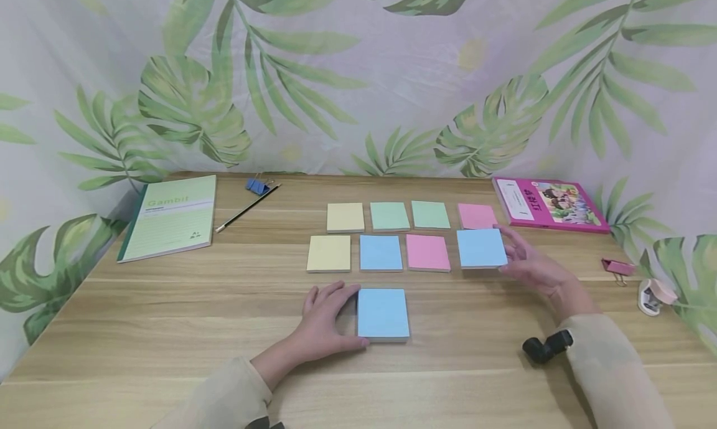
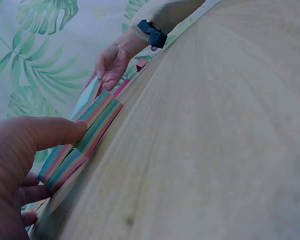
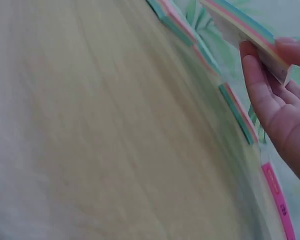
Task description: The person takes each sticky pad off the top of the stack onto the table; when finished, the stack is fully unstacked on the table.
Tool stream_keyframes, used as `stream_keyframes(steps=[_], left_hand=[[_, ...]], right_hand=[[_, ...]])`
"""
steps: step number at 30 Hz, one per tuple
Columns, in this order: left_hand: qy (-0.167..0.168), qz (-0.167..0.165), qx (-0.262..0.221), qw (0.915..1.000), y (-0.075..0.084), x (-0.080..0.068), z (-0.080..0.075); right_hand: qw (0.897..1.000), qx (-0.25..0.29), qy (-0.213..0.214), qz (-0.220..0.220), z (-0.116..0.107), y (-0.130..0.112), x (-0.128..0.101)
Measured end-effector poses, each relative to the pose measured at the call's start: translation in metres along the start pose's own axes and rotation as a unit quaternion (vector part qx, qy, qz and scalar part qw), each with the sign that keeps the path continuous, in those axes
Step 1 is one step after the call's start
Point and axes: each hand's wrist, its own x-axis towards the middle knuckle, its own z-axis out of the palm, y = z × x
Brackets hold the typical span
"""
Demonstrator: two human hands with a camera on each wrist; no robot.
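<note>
Several coloured sticky-note pads lie in two rows on the wooden table (image 1: 168, 329). A lone blue pad (image 1: 383, 314) lies in front of them. My left hand (image 1: 344, 314) rests flat on the table, its fingers and thumb touching that pad's left edge. From the left wrist, the thumb (image 2: 55, 132) shows stretched toward the pads' striped sides (image 2: 90, 132). My right hand (image 1: 512, 254) grips another blue pad (image 1: 480, 248) by its right edge, at the right end of the nearer row. In the right wrist view this pad (image 3: 245, 30) is pinched, thumb above and fingers below.
A green notebook (image 1: 168, 217) lies at the left, with a pencil (image 1: 246, 208) and a blue binder clip (image 1: 257, 186) behind it. A pink book (image 1: 549, 205) lies at the back right. A pink binder clip (image 1: 618, 268) and a small pink-white gadget (image 1: 652, 295) sit near the right edge.
</note>
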Motion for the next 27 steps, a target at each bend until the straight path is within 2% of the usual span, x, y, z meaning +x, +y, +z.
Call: stream_keyframes(steps=[6, 10, 13, 18, 20, 23, 27], left_hand=[[0.002, 0.004, 0.001, 1.0000, 0.000, 0.000, 0.001], [0.003, 0.006, 0.001, 1.0000, 0.000, 0.000, 0.001], [0.000, 0.001, 0.001, 1.0000, 0.000, 0.001, 0.001], [-0.002, -0.002, 0.002, 1.0000, 0.000, 0.001, 0.001], [-0.002, -0.002, 0.002, 1.0000, 0.000, 0.001, 0.001], [-0.001, -0.003, 0.001, 1.0000, 0.000, 0.000, 0.001], [-0.002, -0.004, -0.003, 1.0000, 0.000, 0.000, 0.000]], right_hand=[[0.998, 0.003, 0.028, 0.052, -0.008, 0.008, 0.007], [0.997, 0.000, 0.037, 0.067, -0.008, 0.009, 0.012], [0.996, -0.009, 0.037, 0.077, -0.008, 0.007, 0.013], [0.991, -0.056, 0.051, 0.106, -0.013, 0.003, 0.006], [0.991, -0.071, 0.047, 0.102, -0.017, 0.002, 0.001], [0.995, -0.074, 0.020, 0.070, -0.020, -0.002, -0.007], [0.994, -0.104, -0.013, 0.026, -0.011, -0.013, -0.015]])
